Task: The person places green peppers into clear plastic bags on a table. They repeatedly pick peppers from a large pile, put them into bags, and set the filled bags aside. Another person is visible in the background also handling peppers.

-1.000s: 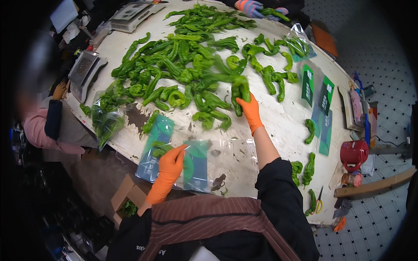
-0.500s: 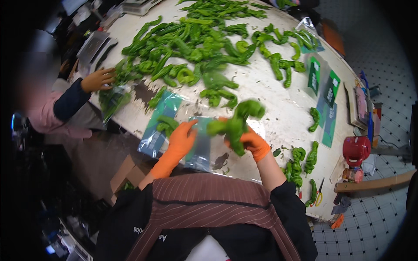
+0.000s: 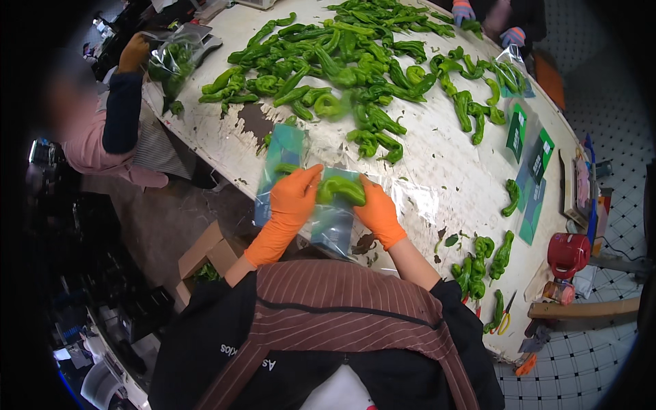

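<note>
In front of me, a curved green pepper (image 3: 344, 190) lies across a clear plastic bag with a blue-green print (image 3: 333, 230). My right hand (image 3: 379, 212), in an orange glove, is closed on the pepper's right end. At the bag's upper left edge, my orange-gloved left hand (image 3: 294, 199) has its fingers closed, beside the pepper's other end. Another printed bag (image 3: 283, 147) lies left of it, with a pepper (image 3: 285, 168) on it partly hidden by my left hand.
A large heap of green peppers (image 3: 342, 61) covers the far table (image 3: 437, 184). Scissors (image 3: 505, 318) and loose peppers (image 3: 473, 270) lie at right, near a red device (image 3: 568, 254). One co-worker's gloved hand (image 3: 133, 52) holds a filled bag (image 3: 172, 65); another's gloved hands (image 3: 465, 11) are far right.
My right hand has moved left from beside the bag, bringing a pepper over it. My two hands are closer together. The left co-worker's hand has moved away from the table, raising a bag of peppers.
</note>
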The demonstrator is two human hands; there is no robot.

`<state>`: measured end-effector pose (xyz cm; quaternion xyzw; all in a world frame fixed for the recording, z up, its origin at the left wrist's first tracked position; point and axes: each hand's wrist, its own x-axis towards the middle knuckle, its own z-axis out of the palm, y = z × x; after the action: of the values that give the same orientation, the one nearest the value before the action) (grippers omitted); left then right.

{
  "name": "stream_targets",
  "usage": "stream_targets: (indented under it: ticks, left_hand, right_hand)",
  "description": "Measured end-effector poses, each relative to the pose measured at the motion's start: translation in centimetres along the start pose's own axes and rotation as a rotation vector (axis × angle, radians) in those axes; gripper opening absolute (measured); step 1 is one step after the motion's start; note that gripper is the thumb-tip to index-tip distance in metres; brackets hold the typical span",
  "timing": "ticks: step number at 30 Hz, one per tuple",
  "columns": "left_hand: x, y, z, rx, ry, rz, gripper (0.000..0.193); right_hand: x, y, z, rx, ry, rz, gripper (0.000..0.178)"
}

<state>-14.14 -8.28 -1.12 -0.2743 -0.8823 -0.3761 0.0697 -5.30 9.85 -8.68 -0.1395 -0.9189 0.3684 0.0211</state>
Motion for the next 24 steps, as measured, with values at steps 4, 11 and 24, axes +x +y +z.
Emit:
stream_targets:
  ticks: [4,11,24]
  left_hand:
    - [-0.3,0.3,1.0,0.163,-0.014,0.148,0.028]
    - [0.5,0.5,1.0,0.168,-0.032,0.203,0.030]
    - [-0.6,4.6,1.4,-0.166,-0.148,0.198,0.029]
  right_hand:
    - [-0.7,-3.5,0.3,-0.124,0.007,-0.158,0.076]
    - [1.9,-3.2,2.0,-0.110,-0.010,-0.101,0.076]
    - [7.1,-4.1,7.4,-0.033,-0.075,-0.288,0.058]
